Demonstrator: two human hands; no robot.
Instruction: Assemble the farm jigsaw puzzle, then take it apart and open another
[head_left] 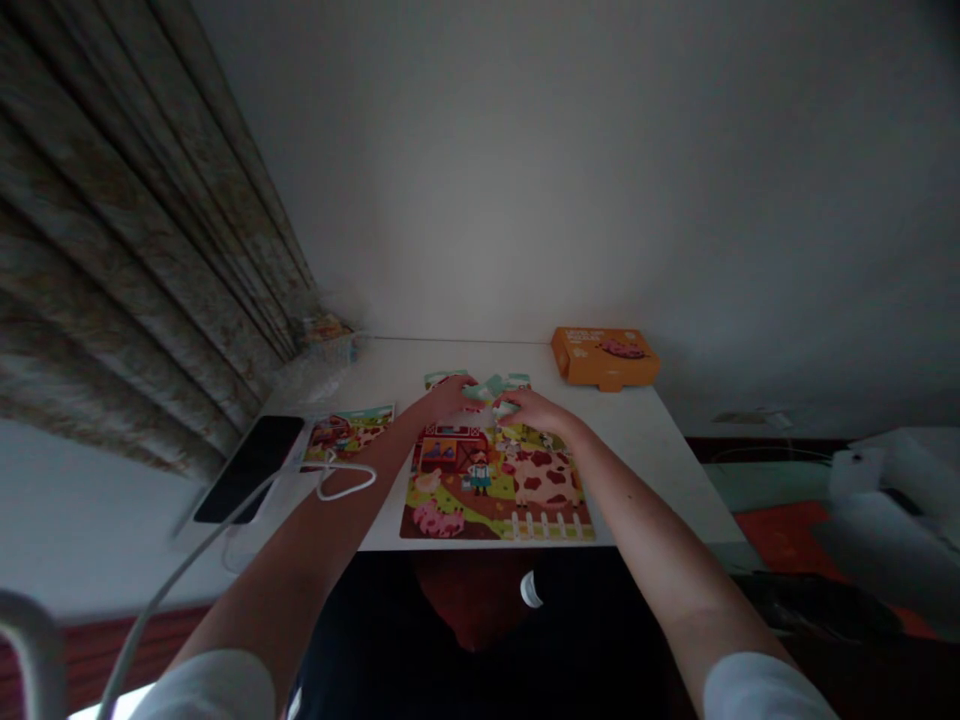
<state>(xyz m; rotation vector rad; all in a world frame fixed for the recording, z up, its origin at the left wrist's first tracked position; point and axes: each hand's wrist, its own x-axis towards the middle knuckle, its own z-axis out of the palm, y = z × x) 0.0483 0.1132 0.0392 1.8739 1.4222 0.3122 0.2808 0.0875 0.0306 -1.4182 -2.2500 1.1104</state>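
Puzzle [495, 495] with farm animals lies below the frame's centre on the white desk [637, 440]. At its upper edge, the right hand [529, 408] pinches a pale green piece [505, 408] — the left hand [452, 391] is beside loose pieces [491, 385], its grip impossible to tell. An orange box [607, 360] sits right of centre.

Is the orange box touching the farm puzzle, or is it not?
Apart: the head view shows the white tabletop between the orange box and the farm puzzle.
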